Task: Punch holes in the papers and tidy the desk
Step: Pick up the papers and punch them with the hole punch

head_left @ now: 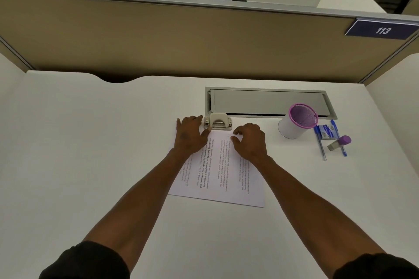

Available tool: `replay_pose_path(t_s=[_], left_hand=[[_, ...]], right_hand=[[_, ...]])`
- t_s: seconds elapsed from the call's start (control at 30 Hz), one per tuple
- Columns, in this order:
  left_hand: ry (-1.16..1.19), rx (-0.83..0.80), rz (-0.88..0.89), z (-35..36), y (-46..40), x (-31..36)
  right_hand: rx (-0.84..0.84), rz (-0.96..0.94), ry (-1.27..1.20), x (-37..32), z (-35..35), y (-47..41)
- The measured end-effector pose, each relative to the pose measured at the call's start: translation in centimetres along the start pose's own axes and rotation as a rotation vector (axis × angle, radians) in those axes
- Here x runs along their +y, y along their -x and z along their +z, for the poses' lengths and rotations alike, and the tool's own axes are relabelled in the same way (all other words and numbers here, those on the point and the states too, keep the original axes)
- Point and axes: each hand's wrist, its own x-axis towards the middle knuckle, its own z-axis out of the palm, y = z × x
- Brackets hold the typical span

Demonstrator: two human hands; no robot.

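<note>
The papers (221, 172) lie mid-worktop (90, 142), their far edge tucked under the hole punch (218, 122) toward the worktop's back edge. The left hand (189, 137) rests flat, fingers straight, touching the punch's left side; the right hand (249, 140) pinches the papers' far edge with curled fingers.
</note>
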Motion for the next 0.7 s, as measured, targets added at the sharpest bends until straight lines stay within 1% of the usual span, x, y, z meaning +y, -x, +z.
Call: replay_pose_path(t_s=[0.1,0.2,0.33,0.53,0.63,0.7], left_hand=[[0.072,0.008,0.039,-0.9,0.9,-1.2],[0.084,0.021,0.063,-1.5,2.2,-2.3],[0.048,-0.039,0.103,-2.3,3.3,-2.9],[0.032,-0.107,0.138,-3.6,3.9,-2.3],[0.076,-0.118,0.096,-4.2,4.3,-2.5],[0.137,-0.095,0.071,-4.6,4.7,-3.1]], right_hand=[[0.008,-0.016,-0.043,-0.3,-0.1,0.4],[-0.001,-0.043,-0.129,-0.7,-0.1,0.9],[-0.045,-0.075,-0.189,-1.7,-0.1,1.4],[-0.093,-0.14,-0.198,-3.9,-0.7,1.3],[-0.082,-0.19,-0.202,-4.7,-0.8,1.2],[-0.037,-0.21,-0.188,-5.2,-0.8,1.5]])
